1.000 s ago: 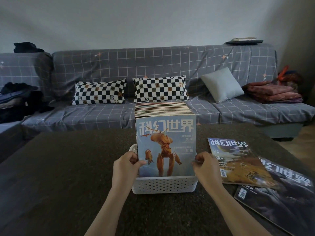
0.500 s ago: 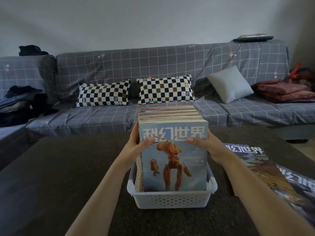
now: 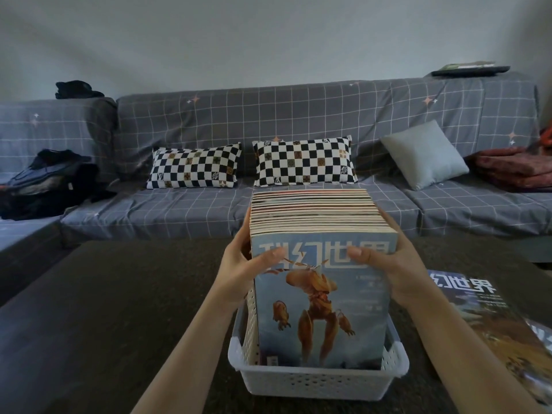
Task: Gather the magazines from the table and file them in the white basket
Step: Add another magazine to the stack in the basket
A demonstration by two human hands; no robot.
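A white perforated basket (image 3: pixel 316 382) stands on the dark table (image 3: pixel 104 309), packed with several magazines upright. The front magazine (image 3: pixel 322 318) has a blue cover with an orange creature. My left hand (image 3: pixel 245 264) grips the stack's upper left side, thumb across the front cover. My right hand (image 3: pixel 388 264) grips the upper right side, thumb on the cover too. Two more magazines lie flat on the table at the right: one (image 3: pixel 490 318) beside my right forearm, another (image 3: pixel 542 336) partly cut off at the frame edge.
Behind the table runs a grey checked sofa (image 3: pixel 268 121) with two chequered pillows (image 3: pixel 304 161), a grey cushion (image 3: pixel 424 153), dark clothes (image 3: pixel 44 180) at the left and a red blanket (image 3: pixel 513 168) at the right.
Both hands moved from the lower sides of the front magazine up to the top of the stack. The view has come closer to the basket.
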